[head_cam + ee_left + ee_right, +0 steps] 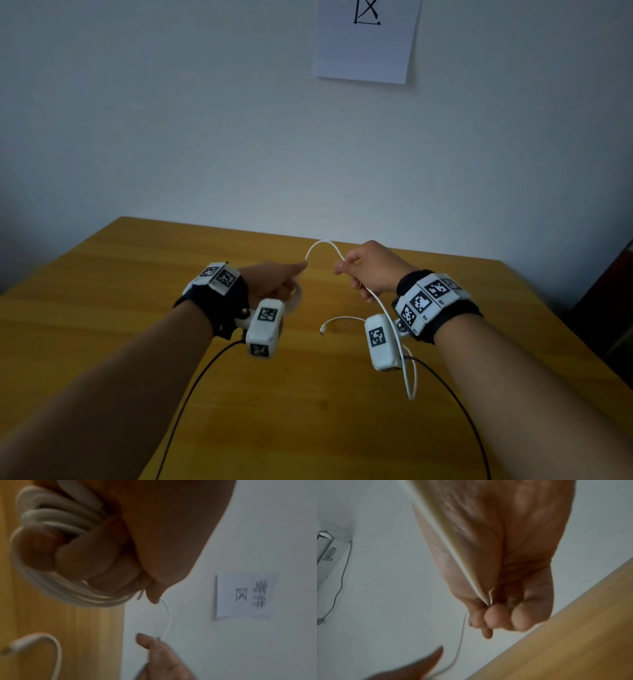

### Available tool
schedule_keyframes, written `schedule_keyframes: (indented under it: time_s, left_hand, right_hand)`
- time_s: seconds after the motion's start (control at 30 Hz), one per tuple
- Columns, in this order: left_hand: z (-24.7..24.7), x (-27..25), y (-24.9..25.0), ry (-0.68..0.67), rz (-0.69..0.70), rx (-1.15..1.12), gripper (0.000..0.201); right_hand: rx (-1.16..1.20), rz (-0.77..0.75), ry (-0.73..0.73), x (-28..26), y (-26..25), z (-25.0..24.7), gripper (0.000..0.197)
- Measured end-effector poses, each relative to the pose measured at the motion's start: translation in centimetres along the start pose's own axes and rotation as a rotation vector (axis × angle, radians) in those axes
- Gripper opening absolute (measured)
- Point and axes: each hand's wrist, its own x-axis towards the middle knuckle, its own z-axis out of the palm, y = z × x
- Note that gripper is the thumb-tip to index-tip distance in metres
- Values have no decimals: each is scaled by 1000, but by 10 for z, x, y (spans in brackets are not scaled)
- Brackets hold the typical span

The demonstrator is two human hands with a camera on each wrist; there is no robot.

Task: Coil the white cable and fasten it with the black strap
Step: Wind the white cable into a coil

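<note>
two hands up over the table [137, 342], both gripping the white cable [323, 244].

head view: left hand [274, 284] at 9 o'clock of the right hand [371, 269], near each other, not touching. a short arch of cable bridges them, peaking toward 12 o'clock; its long axis runs 9-to-3 between the two grips. left hand has thumb and forefinger pinching the cable's near end of the arch, with wound loops bulging out under the palm toward 5 o'clock. right hand is curled round the free run, which drops from it toward 5 o'clock, loops low, and comes back to a loose plug end [322, 331] hanging between the wrists. both forearms roughly level, knuckles up. black strap not visible anywhere.

left wrist view: blurred. several turns of cable bundled inside the curled fingers [39, 550], so the coil is partly made and lives in the left hand. thin arch leaves the pinch toward the right hand's fingertips at 6 o'clock.

right wrist view: fist closed on the cable, which enters along the palm and exits below the fingers [498, 614] toward the left thumb at 7 o'clock.

judgement: the next wrap turns on bringing the right hand's slack toward 9 o'clock into the left grip. plenty of tail left.
</note>
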Motion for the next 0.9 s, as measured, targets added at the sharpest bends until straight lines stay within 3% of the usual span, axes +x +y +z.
schedule_keyframes:
  time_s: [0.1,0.2,0.33,0.4,0.47,0.6,0.73,0.8,0.9]
  left_hand:
    - [1,-6,8,-232,59,-404,57]
    - [6,-14,18,-300,228,-647,52]
    - [15,-19,31,-384,400,-853,42]
    - [22,-17,36,-329,453,-940,40]
    - [26,-16,40,-192,567,-919,40]
    - [24,-9,37,-10,652,-603,55]
    - [23,8,29,389,709,-7,65]
    - [27,13,28,504,776,219,61]
    - [33,4,22,568,705,568,42]
  right_hand:
    - [-52,-12,16,2,2,5,35]
    - [-79,-8,-13,2,5,9,35]
    - [-82,31,-163,0,4,19,37]
    - [-73,46,-235,-1,-1,24,40]
    - [-49,45,-310,-3,-6,28,43]
    - [5,-26,-404,-10,-14,28,42]
    - [128,-49,-432,-13,-21,21,37]
    - [153,-50,-447,-14,-22,19,34]
    - [170,-44,-456,-15,-20,17,32]
